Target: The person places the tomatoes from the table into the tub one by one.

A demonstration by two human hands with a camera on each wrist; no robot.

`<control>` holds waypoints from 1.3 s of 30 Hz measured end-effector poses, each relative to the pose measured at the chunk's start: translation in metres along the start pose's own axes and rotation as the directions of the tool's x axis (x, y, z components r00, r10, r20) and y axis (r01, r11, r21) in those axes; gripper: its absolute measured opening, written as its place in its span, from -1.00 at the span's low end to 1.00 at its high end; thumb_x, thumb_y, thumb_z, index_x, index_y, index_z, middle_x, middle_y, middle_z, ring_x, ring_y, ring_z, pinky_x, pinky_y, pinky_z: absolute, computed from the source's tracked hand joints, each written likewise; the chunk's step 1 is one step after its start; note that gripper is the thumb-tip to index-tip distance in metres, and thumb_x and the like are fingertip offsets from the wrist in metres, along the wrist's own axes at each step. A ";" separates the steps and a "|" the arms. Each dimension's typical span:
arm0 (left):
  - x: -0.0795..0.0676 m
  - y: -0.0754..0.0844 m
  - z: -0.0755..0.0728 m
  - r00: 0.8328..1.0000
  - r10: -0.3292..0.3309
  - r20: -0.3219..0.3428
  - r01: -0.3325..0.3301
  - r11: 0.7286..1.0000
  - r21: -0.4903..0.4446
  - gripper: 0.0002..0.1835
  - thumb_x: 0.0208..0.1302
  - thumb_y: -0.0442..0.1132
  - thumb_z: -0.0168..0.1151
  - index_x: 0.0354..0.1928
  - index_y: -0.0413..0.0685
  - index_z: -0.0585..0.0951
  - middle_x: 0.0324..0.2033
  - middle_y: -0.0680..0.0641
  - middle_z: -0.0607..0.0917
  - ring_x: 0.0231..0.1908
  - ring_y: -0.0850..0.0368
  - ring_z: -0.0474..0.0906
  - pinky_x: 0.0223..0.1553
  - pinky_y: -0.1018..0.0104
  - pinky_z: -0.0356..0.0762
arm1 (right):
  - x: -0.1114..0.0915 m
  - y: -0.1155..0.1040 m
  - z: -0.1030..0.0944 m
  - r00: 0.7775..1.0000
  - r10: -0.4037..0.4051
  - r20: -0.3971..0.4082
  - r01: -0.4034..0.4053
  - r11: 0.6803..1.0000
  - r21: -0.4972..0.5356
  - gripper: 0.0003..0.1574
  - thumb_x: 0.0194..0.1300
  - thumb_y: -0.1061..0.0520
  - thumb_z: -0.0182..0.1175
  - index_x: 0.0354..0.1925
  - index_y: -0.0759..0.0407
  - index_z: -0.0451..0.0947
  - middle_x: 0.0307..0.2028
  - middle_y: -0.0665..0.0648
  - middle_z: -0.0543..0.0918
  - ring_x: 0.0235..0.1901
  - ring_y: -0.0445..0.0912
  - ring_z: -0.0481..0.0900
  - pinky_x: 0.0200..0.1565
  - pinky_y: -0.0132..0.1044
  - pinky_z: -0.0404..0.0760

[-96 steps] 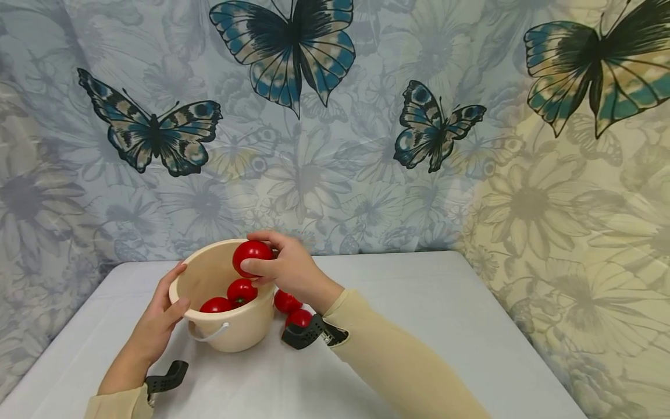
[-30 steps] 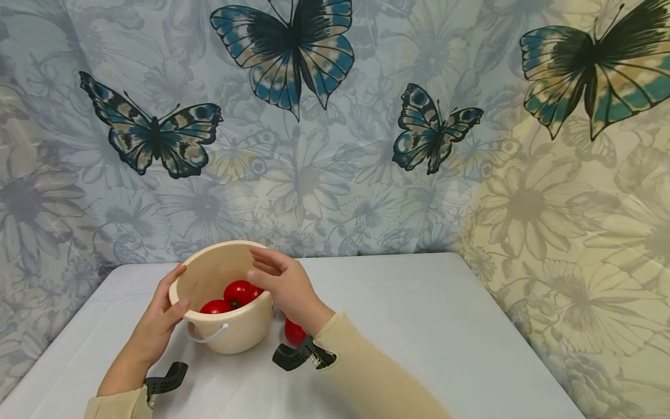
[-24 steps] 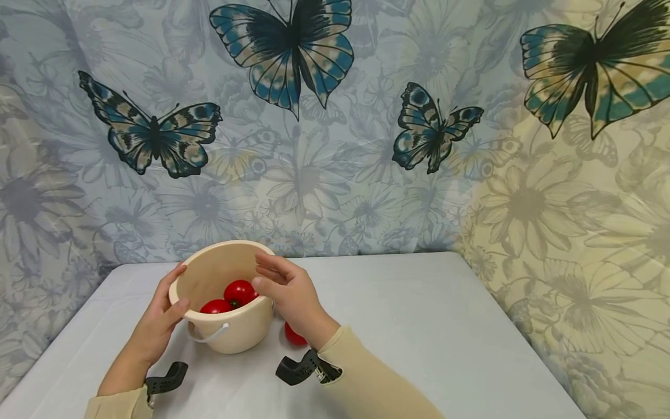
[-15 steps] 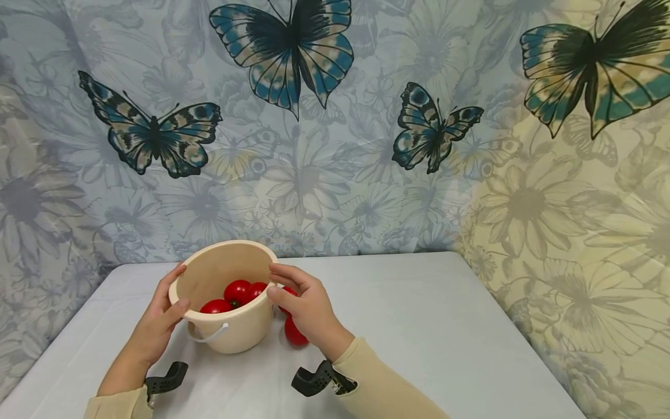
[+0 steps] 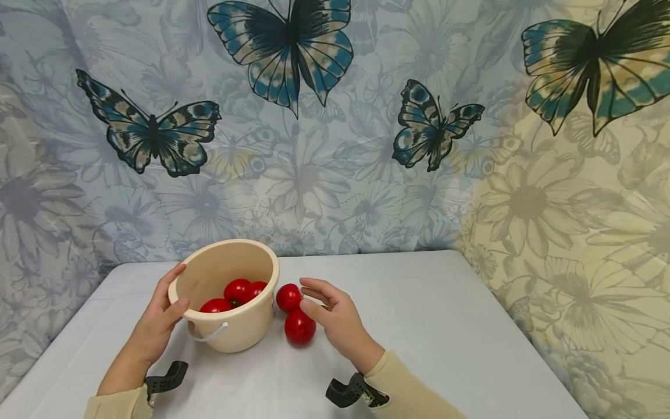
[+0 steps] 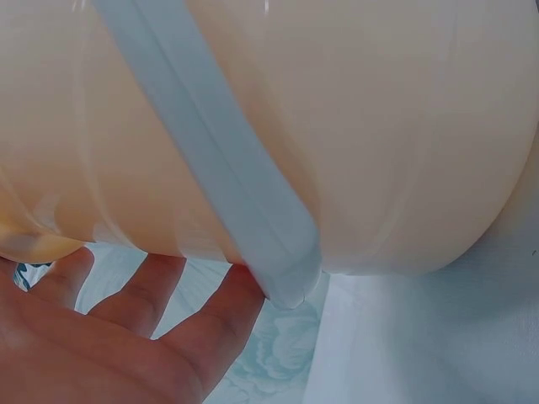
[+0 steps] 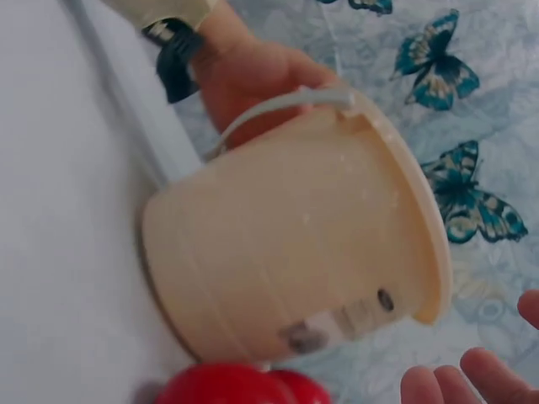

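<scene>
A cream bucket (image 5: 235,331) stands tilted toward me, its white handle (image 6: 210,151) hanging down the outside. My left hand (image 5: 154,326) holds its left rim, the thumb at the front edge and the fingers along the outer wall. Inside lie three red tomatoes, among them a front one (image 5: 216,305) and a middle one (image 5: 237,290). To the right of the bucket, a smaller tomato (image 5: 288,297) sits behind a larger tomato (image 5: 300,327). Beside them hovers my right hand (image 5: 340,317), holding nothing, thumb and fingers apart with the tips close to the smaller tomato.
A white-covered table (image 5: 429,326) carries everything. Right behind its far edge hangs a flowered cloth backdrop (image 5: 324,192) with printed butterflies. A black wrist camera mount (image 5: 345,391) sits on my right wrist, and another mount (image 5: 166,377) on my left.
My right hand held a tomato over the bucket, let it go inside, then drew back rightward past the rim to the two tomatoes outside. The left hand and bucket stayed in place.
</scene>
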State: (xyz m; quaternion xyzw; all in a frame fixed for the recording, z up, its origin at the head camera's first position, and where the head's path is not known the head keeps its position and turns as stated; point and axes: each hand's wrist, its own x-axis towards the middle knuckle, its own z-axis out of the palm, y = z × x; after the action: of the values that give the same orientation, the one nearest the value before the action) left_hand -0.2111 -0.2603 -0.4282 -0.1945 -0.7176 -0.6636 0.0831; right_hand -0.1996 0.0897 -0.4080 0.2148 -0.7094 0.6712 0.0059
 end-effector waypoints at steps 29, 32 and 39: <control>0.002 0.000 -0.001 1.000 -0.012 0.011 0.012 1.000 0.021 -0.31 0.53 -0.39 -0.13 0.59 0.11 -0.06 0.48 -0.30 -0.12 0.29 0.23 0.18 0.07 0.56 0.37 | -0.028 0.077 -0.032 0.972 0.236 -0.007 -0.234 0.968 0.094 -0.26 0.33 0.13 0.34 0.35 0.38 0.33 0.33 0.37 0.36 0.30 0.26 0.33 -0.01 -0.13 0.61; 0.002 0.000 -0.001 1.000 -0.023 0.011 0.023 0.999 0.029 -0.31 0.54 -0.38 -0.13 0.59 0.11 -0.06 0.49 -0.29 -0.12 0.30 0.22 0.17 0.07 0.55 0.37 | -0.028 0.076 -0.030 0.971 0.239 -0.011 -0.237 0.967 0.097 -0.29 0.34 0.17 0.32 0.35 0.38 0.34 0.32 0.37 0.36 0.30 0.26 0.32 -0.01 -0.13 0.61; 0.002 0.001 -0.001 1.000 -0.013 0.018 0.013 1.000 0.021 -0.31 0.53 -0.39 -0.14 0.59 0.09 -0.07 0.49 -0.26 -0.11 0.30 0.23 0.16 0.09 0.55 0.35 | -0.025 0.073 -0.023 0.971 0.240 -0.006 -0.238 0.965 0.105 -0.30 0.34 0.17 0.31 0.36 0.32 0.35 0.33 0.34 0.37 0.30 0.26 0.33 -0.03 -0.10 0.63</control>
State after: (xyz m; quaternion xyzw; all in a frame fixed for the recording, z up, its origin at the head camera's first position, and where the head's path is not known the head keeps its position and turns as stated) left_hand -0.2124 -0.2613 -0.4263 -0.1951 -0.7264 -0.6548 0.0742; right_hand -0.2058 0.1191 -0.4822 0.1212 -0.6945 0.7048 -0.0797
